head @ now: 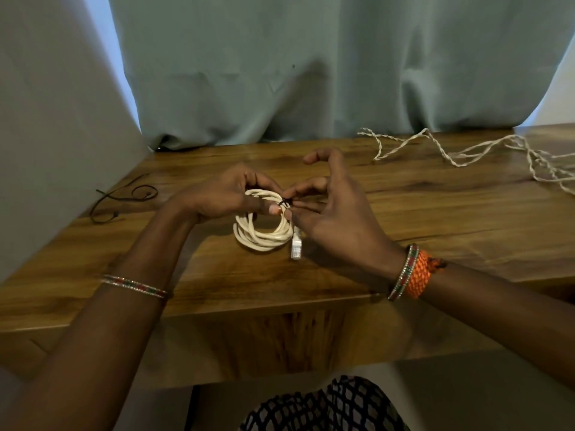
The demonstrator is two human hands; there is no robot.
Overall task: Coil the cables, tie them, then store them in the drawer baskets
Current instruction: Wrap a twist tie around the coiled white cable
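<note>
Head view is showing you working over the white cable [261, 234], which is lying coiled in a flat ring on the wooden desk [435, 219], just in front of you at the middle of the frame. Your left hand [224, 197] is coming in from 9 o'clock and curling round the top of the ring, thumb pressing the strands together at about 12 o'clock on the coil. Your right hand [329, 213] is reaching in from 3 o'clock, thumb and first fingers pinching the thin black tie [284, 203] where it is wrapping the strands at roughly 1 o'clock on the ring; the other fingers are lifting clear and arching upward. So the tie is sitting right between your two grips, both hands touching the coil, the right one nearer the knot. The clear plug [296, 245] is hanging off the ring toward 5 o'clock, pointing at you. Judging by this, you are tightening the tie, and the pull looks set to run sideways, toward 3 o'clock. A loose twisted cord [451, 150] is lying well apart at 2 o'clock, a dark cord [124, 197] at 9 o'clock. No drawer basket is showing.
</note>
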